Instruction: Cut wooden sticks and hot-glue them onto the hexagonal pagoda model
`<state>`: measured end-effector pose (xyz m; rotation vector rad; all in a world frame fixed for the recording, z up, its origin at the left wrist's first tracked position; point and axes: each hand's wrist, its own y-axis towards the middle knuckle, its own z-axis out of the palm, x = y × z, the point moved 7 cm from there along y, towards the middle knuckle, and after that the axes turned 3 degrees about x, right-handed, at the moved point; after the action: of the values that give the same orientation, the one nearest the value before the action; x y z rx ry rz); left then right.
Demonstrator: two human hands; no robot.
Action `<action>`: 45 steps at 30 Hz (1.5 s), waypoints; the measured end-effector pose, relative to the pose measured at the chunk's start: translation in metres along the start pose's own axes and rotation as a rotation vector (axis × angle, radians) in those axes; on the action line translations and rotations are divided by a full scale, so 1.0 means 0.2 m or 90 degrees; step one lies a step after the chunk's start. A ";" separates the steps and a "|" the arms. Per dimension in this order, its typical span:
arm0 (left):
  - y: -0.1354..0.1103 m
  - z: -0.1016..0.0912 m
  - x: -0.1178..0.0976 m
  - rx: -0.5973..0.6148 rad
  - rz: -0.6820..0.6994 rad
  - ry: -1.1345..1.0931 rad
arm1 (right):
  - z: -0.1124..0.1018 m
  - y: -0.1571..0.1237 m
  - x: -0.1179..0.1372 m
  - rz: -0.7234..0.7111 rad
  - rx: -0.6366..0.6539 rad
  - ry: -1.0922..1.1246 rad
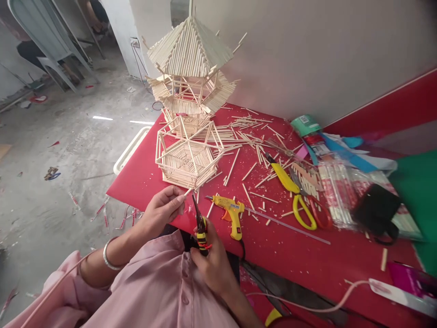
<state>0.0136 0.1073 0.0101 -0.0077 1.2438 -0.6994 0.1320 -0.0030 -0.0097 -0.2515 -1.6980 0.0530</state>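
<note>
My left hand (162, 209) pinches a thin wooden stick (188, 192) at the near edge of the red table (307, 255). My right hand (213, 266) grips small cutting pliers (200, 223) with yellow-and-black handles, their jaws just below the stick's end. Right in front stands a hexagonal stick frame (187, 157), and behind it rises a tall stick-built pagoda model (191, 68) with a sloped roof.
A yellow glue gun (232, 216) lies right of the pliers, then a yellow utility knife (285, 177), yellow-handled scissors (303, 212) and a metal ruler (290, 226). Loose sticks litter the table. Stick packets (336, 191), a black pouch (377, 209) and coloured paper sit at the right.
</note>
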 end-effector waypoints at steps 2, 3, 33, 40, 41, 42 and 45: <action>-0.01 0.00 0.00 0.013 0.038 0.045 | 0.00 -0.02 -0.03 -0.002 -0.008 -0.025; -0.02 0.01 0.00 0.022 0.056 0.068 | 0.00 -0.03 -0.04 -0.002 -0.010 -0.043; -0.09 0.02 -0.08 0.052 0.172 0.208 | -0.03 -0.06 0.02 -0.131 -0.009 -0.299; -0.09 0.02 -0.07 0.050 0.204 0.260 | -0.01 -0.05 -0.04 -0.078 -0.007 -0.333; -0.09 0.02 -0.07 0.051 0.210 0.274 | 0.00 -0.05 -0.04 -0.073 -0.008 -0.339; -0.09 0.02 -0.07 0.053 0.217 0.291 | 0.00 -0.05 -0.05 -0.072 -0.007 -0.344; -0.09 0.01 -0.07 0.040 0.247 0.342 | -0.01 -0.06 -0.03 -0.073 0.007 -0.344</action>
<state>0.0035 0.0986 0.0289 0.4898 1.6735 -0.4085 0.1322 -0.0161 -0.0139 -0.1360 -2.2459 0.0479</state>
